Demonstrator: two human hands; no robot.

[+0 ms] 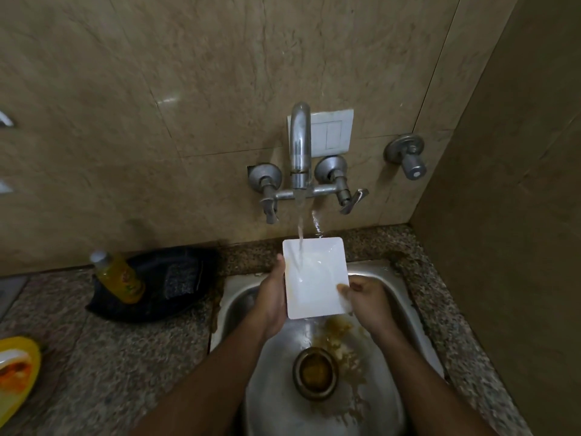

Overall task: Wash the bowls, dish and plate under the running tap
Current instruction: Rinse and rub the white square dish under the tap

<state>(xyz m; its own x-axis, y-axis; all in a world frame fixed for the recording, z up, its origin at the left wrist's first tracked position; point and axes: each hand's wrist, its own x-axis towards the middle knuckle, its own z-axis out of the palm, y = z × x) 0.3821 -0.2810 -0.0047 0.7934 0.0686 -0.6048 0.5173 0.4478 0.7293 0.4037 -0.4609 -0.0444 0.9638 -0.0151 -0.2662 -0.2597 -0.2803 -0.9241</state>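
I hold the white rectangular dish [315, 278] over the steel sink [405, 306], tilted toward me, my left hand [273, 297] clamped along its left edge with the thumb on the rim, my right hand [364, 298] closed on its lower right corner, fingertips [344, 291] pressing the inner face; the stream from the tap [300, 143] lands in the dish just beyond my left thumb and runs down its hollow; a faint yellowish smear clings to the dish's left inner wall beside my left palm, otherwise it holds only water.

Below my grip the sink holds brown, grainy food residue spread around the drain [316, 374], whose cup is filled with murky yellow-brown water.

Left of my left hand, on the speckled counter [132, 357], a black tray [151, 284] holds a yellow bottle [118, 276] lying tilted with a pale cap, and a dark scrub pad [180, 278] beside it; the bottle's label is too blurred to read.

Far left of my grip, a yellow plate [19, 372] is cut off by the frame edge, with something white and orange on it that I cannot make out.

Beyond the dish, a white switch plate [330, 133] sits on the wall partly behind the tap spout; no writing on it is legible.
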